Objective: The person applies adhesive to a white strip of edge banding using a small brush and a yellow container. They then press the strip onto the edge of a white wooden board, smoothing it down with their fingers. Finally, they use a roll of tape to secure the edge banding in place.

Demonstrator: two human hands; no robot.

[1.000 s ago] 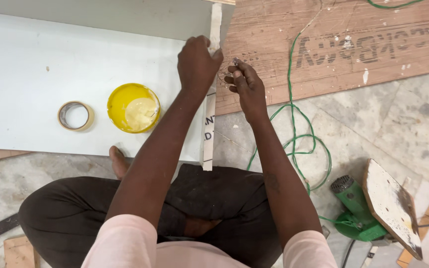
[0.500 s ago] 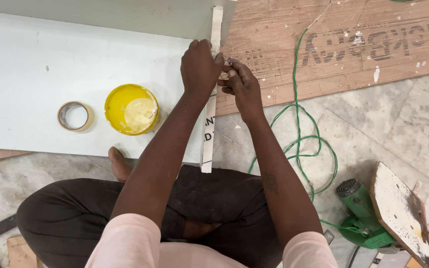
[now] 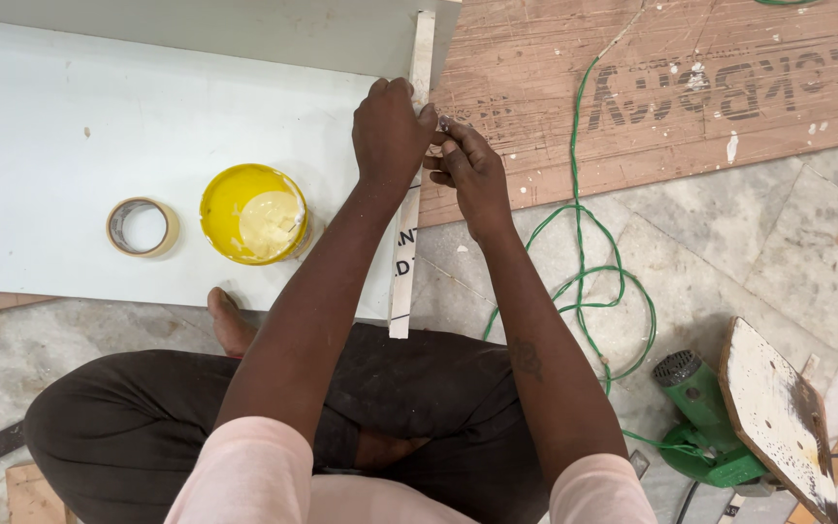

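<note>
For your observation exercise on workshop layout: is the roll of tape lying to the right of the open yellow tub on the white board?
No: the beige roll of tape lies to the left of the round yellow tub on the white board.

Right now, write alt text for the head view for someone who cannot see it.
A seated person's left hand and right hand press a narrow white strip along the edge of a white board. A yellow tub and tape roll sit on it.
</note>
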